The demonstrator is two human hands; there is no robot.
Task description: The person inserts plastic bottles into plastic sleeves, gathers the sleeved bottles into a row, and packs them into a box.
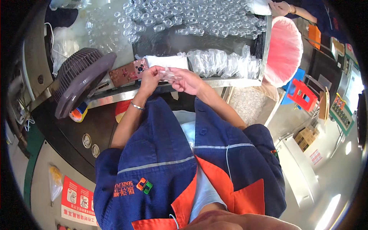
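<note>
Just above the table's metal front edge, my left hand [151, 79] pinches one end of a small clear plastic piece [168, 75]. My right hand [188, 81] holds the other side of this piece, its fingers curled around it. Behind my hands lie a white sheet [166, 61] and a phone in a floral case [128, 73]. A row of clear plastic bags [224, 64] lines the table edge to the right. Many clear plastic parts [176, 19] are spread over the far part of the table.
A grey fan [82, 73] stands at the left end of the table [115, 97]. Beside the right edge are a pink-lined container [285, 51] and a box of clear parts [245, 103]. Another person's hand [281, 8] reaches in at the top right. A red crate [302, 95] stands farther right.
</note>
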